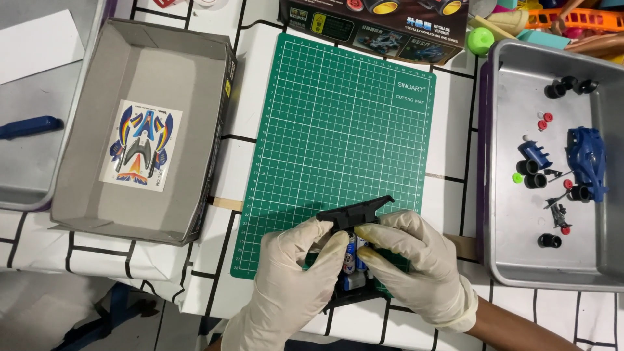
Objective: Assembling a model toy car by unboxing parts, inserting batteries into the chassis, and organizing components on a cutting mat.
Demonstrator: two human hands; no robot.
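Note:
Both my hands wear pale latex gloves and meet at the near edge of a green cutting mat [338, 130]. Between them is a black toy car chassis [355, 212] with batteries [351, 252] showing in its middle. My left hand [292, 279] grips the chassis from the left. My right hand [416, 260] holds it from the right, its thumb pressing near the batteries. The lower part of the chassis is hidden under my fingers.
An open grey cardboard box [78, 149] with a sticker sheet [140, 146] lies to the left. A metal tray [500, 195] at the right holds a blue car body [588, 159], small wheels and loose parts. The kit's box lid [377, 26] and colourful toys lie at the back.

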